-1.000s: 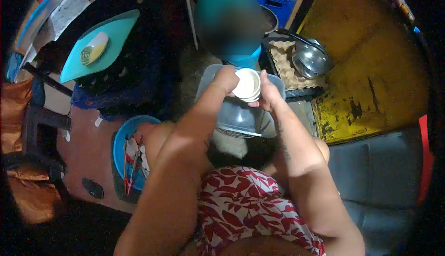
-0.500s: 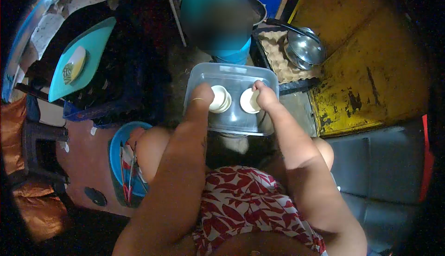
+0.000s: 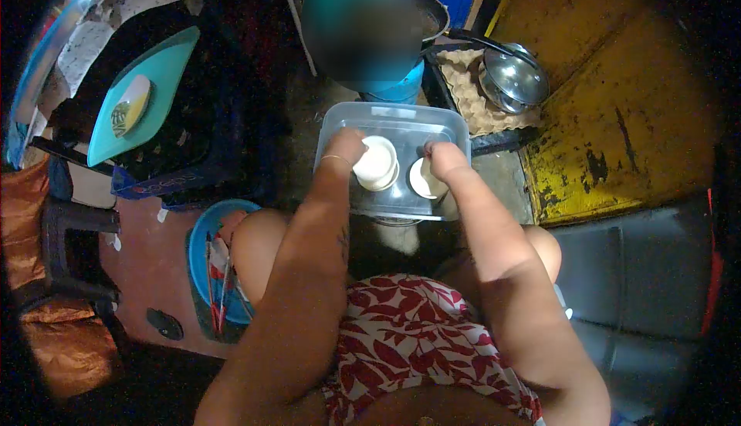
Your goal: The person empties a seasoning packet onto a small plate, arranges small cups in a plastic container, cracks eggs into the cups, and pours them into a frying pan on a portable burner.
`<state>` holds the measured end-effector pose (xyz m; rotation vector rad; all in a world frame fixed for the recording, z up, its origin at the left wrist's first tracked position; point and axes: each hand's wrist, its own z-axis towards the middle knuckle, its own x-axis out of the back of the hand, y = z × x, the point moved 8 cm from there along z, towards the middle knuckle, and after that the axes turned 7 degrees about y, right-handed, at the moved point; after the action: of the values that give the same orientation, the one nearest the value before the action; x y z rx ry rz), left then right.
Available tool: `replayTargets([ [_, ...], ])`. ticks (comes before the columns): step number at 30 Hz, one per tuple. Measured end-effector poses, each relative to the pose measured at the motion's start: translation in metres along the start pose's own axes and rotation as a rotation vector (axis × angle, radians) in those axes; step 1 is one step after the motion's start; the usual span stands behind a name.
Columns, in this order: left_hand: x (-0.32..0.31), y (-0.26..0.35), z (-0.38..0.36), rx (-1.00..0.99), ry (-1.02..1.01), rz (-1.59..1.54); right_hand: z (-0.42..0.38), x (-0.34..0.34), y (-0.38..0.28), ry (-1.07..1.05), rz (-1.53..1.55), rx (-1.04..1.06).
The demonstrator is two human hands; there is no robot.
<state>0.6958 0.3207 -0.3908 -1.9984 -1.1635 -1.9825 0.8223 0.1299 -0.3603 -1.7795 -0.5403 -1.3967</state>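
Note:
A clear plastic bin [image 3: 401, 210] stands before my knees. Inside it on the left are stacked white round containers [image 3: 376, 160], and my left hand [image 3: 345, 147] is closed on the left edge of the top one. On the right, my right hand [image 3: 446, 160] is closed on another white round container [image 3: 423, 179], which is tilted and partly covered by the fingers. Both hands are over the bin, apart from each other.
A blue basin [image 3: 202, 229] with utensils lies left of my leg. A teal tray [image 3: 166, 79] with a dish is at upper left. At upper right a lidded pot [image 3: 513, 79] sits on an egg carton [image 3: 463, 79], beside a yellow panel [image 3: 610, 109].
The left container has been raised slightly and shifted right with my left hand. The right container is more tilted under my right hand. The whole view has shifted a little.

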Motion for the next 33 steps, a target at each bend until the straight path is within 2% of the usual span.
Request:
replayTargets([
  [1, 0.004, 0.0, 0.0, -0.001, 0.001, 0.0, 0.0, 0.0, -0.002, -0.066, -0.06, 0.008],
  [3, 0.011, -0.025, -0.003, 0.365, 0.037, -0.512, -0.001, -0.002, -0.005, -0.128, -0.124, 0.018],
  [4, 0.032, -0.017, -0.003, 0.219, 0.17, -0.262, -0.004, -0.001, -0.005, -0.138, -0.108, -0.01],
  [5, 0.032, -0.02, -0.003, 0.218, 0.177, -0.263, -0.006, -0.001, -0.006, -0.147, -0.089, -0.037],
  [7, 0.024, -0.005, -0.002, -0.134, 0.125, 0.594, -0.009, 0.003, -0.013, -0.134, -0.094, -0.027],
  [8, 0.022, -0.006, 0.0, -0.132, 0.129, 0.596, -0.012, 0.006, -0.017, -0.125, -0.099, -0.022],
  [10, 0.012, -0.023, 0.005, 0.118, 0.082, 0.423, -0.018, 0.009, -0.028, -0.123, -0.096, -0.017],
  [11, 0.0, -0.025, 0.012, 0.118, 0.089, 0.425, -0.02, 0.009, -0.033, -0.123, -0.094, -0.018],
  [13, 0.009, -0.045, -0.002, 0.504, 0.504, -0.171, -0.027, 0.009, -0.041, -0.107, -0.104, 0.025],
  [18, -0.011, -0.048, -0.004, 0.53, 0.415, -0.29, -0.03, -0.001, -0.045, -0.134, -0.247, 0.089],
  [19, -0.025, -0.047, 0.011, 0.347, 0.322, -0.055, -0.032, 0.004, -0.047, -0.122, -0.289, 0.094],
  [21, -0.037, -0.035, 0.018, 0.159, 0.226, 0.176, -0.032, 0.006, -0.044, -0.109, -0.331, 0.097],
  [24, -0.045, -0.019, 0.019, 0.135, 0.201, 0.179, -0.024, 0.008, -0.032, -0.054, -0.427, 0.087],
  [27, -0.048, -0.005, 0.028, 0.025, 0.3, 0.108, -0.018, 0.017, -0.025, -0.004, -0.536, 0.065],
  [29, -0.043, 0.018, 0.022, -0.08, 0.231, 0.158, -0.016, 0.042, -0.024, 0.236, -0.527, 0.025],
  [30, -0.039, 0.029, 0.018, -0.118, 0.209, 0.174, -0.014, 0.042, -0.02, 0.241, -0.529, 0.021],
  [32, -0.048, 0.015, 0.011, 0.3, 0.163, -0.835, -0.016, 0.061, -0.018, 0.515, -0.519, 0.001],
  [33, -0.044, 0.02, 0.011, 0.299, 0.164, -0.836, -0.015, 0.06, -0.014, 0.516, -0.52, 0.002],
])
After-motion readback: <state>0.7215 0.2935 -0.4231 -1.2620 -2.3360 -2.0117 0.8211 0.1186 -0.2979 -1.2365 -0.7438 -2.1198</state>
